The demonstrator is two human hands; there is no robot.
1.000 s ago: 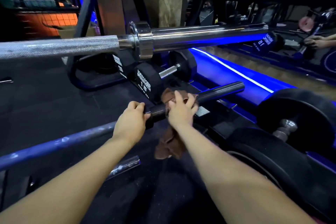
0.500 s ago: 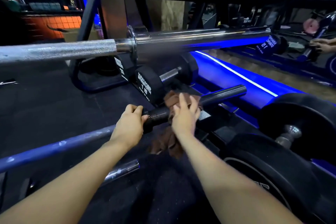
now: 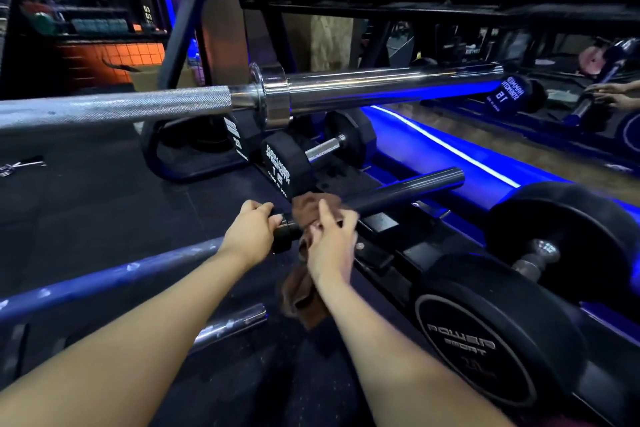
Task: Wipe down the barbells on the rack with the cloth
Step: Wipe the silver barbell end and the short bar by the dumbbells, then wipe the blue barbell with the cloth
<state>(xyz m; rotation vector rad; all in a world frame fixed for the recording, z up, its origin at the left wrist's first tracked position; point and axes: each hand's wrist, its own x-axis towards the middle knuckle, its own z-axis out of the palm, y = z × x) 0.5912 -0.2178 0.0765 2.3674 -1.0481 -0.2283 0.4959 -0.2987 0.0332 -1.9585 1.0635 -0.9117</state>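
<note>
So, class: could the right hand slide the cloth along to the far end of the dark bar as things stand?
Probably yes: the right hand holds the cloth on the dark bar, whose sleeve beyond looks bare to its tip.

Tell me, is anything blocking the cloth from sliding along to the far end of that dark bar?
Nothing visible does. The right hand presses the brown cloth onto the dark bar, whose sleeve runs bare to its tip. The left hand grips behind the cloth.
</note>
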